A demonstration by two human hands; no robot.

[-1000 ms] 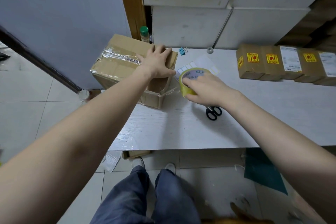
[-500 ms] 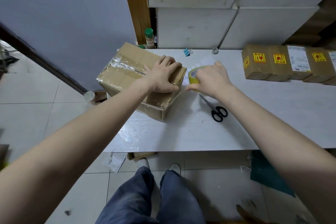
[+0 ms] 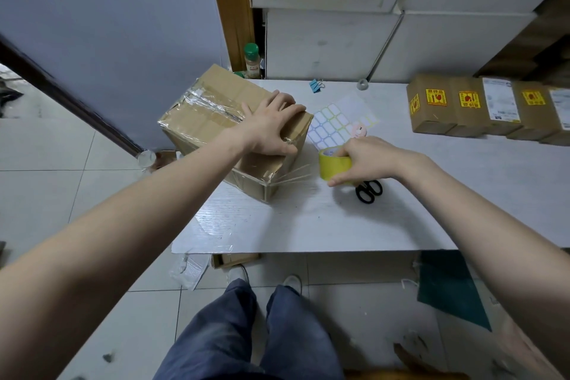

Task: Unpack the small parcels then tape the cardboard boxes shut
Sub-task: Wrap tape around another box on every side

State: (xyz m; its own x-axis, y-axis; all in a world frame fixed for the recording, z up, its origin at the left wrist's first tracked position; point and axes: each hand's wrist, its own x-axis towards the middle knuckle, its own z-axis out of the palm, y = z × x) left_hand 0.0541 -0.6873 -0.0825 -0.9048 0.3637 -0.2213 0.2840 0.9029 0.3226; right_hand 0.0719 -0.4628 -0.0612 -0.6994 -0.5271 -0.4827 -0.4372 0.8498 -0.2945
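A brown cardboard box (image 3: 209, 120) with clear tape across its top sits at the table's left end. My left hand (image 3: 271, 126) lies flat on the box's near right top edge, fingers spread, thumb pressing the tape end. My right hand (image 3: 367, 157) grips a yellow tape roll (image 3: 331, 165) just right of the box. A stretched strip of clear tape (image 3: 293, 176) runs from the roll to the box's lower right corner.
Black scissors (image 3: 368, 191) lie under my right wrist. A label sheet (image 3: 331, 128) lies behind the roll. Several small brown parcels (image 3: 462, 108) line the back right. A blue binder clip (image 3: 315, 85) and a green-capped bottle (image 3: 252, 60) sit at the back. White table (image 3: 308, 219).
My right hand pulled the tape roll away from the box, toward me and to the right, drawing tape out. The scissors are now partly covered. The left hand stayed on the box.
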